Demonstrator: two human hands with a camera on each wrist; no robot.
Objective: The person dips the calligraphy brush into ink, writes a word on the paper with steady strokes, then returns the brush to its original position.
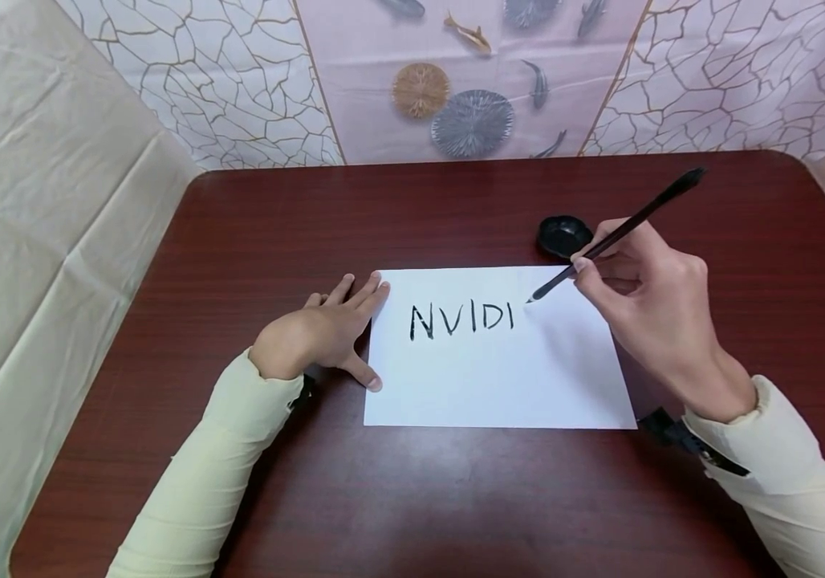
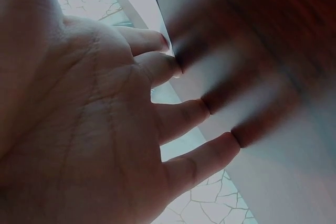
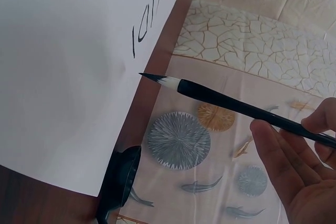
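A white sheet of paper [image 1: 485, 385] lies on the table with black brushed letters [image 1: 461, 319] reading "NVIDI". My right hand [image 1: 654, 309] pinches a black writing brush [image 1: 625, 229] between thumb and fingers, its handle slanting up to the right. The brush tip [image 3: 151, 77], dark at the point and pale above, is right at the paper just right of the last letter. Spread across the sheet's left edge, my left hand [image 1: 326, 329] rests with fingers straight; in the left wrist view its palm [image 2: 89, 114] and fingertips show against the surface.
A small black ink dish [image 1: 564, 235] stands just behind the paper's far edge, near the right hand. The dark red-brown table [image 1: 384, 217] ends at a patterned cloth [image 1: 470, 80] at the back. A cream cloth [image 1: 44, 241] hangs along the left side.
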